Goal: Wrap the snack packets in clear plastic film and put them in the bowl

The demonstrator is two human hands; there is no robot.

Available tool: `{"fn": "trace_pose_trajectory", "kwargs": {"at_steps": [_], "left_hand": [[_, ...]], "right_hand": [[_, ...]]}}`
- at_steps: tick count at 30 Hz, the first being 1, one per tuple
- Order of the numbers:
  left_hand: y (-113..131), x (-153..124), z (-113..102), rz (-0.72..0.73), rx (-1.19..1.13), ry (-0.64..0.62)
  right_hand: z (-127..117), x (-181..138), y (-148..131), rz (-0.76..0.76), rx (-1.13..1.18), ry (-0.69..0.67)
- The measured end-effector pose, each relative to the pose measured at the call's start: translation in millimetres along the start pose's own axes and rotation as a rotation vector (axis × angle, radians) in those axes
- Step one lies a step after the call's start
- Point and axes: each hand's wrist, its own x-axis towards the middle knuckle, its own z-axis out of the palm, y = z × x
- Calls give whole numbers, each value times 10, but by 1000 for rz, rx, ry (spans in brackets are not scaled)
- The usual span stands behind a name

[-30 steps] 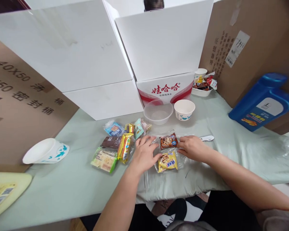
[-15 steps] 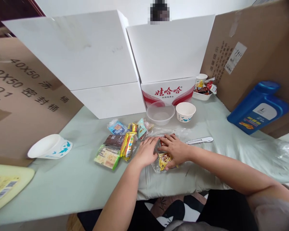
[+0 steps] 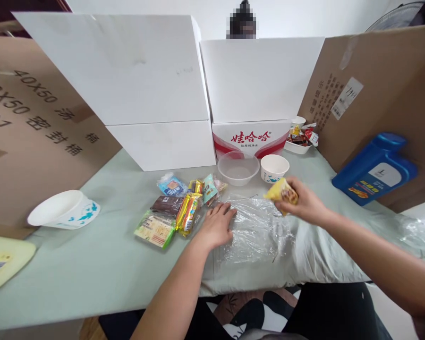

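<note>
A yellow snack packet [image 3: 280, 190] with a printed food picture is held up in my right hand [image 3: 306, 204], its fingers closed round it. Below it lies a clear plastic sheet or bag [image 3: 253, 231], crumpled and flat on the cloth. My left hand [image 3: 216, 224] rests palm down at the sheet's left edge, fingers stretched out. To its left are several wrapped snacks: a gold packet [image 3: 187, 212], a dark brown packet [image 3: 166, 205], a green-edged packet [image 3: 155, 229], a blue packet [image 3: 172, 185] and a pale teal packet [image 3: 209, 188].
Behind the sheet stand a clear plastic bowl [image 3: 238, 172] and a white paper bowl [image 3: 274, 167]. Another paper bowl [image 3: 65, 210] tilts at left. White boxes [image 3: 159, 146] and cardboard panels [image 3: 371, 99] enclose the table. A blue bottle [image 3: 375, 170] leans at right; a tray of snacks [image 3: 299, 147] sits behind.
My right hand has lifted the yellow packet off the plastic and moved right and up. The plastic now lies uncovered. My left hand stays down. The white-handled cutter no longer shows.
</note>
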Motion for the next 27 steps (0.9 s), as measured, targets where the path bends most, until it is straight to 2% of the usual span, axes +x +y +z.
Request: {"fn": "trace_pose_trajectory", "kwargs": {"at_steps": [2, 5, 7, 10, 12, 16, 19, 23, 27], "left_hand": [[5, 4, 0, 8, -4, 5], [4, 9, 12, 30, -15, 30], [-7, 12, 28, 40, -26, 56], [-34, 14, 53, 53, -48, 78], [-50, 11, 62, 59, -62, 80], [-50, 2, 44, 70, -79, 87], [-32, 10, 19, 87, -79, 127], [-31, 46, 27, 51, -89, 196], [-42, 80, 54, -71, -86, 199]], "right_hand": [[17, 406, -67, 33, 86, 140], [182, 1033, -118, 115, 218, 176], [325, 1340, -112, 174, 245, 162], [481, 1544, -75, 162, 86, 126], [522, 1533, -53, 57, -32, 95], [507, 1271, -31, -226, -187, 94], [485, 877, 25, -349, -227, 52], [547, 124, 198, -462, -394, -257], [650, -567, 314, -453, -526, -448]]}}
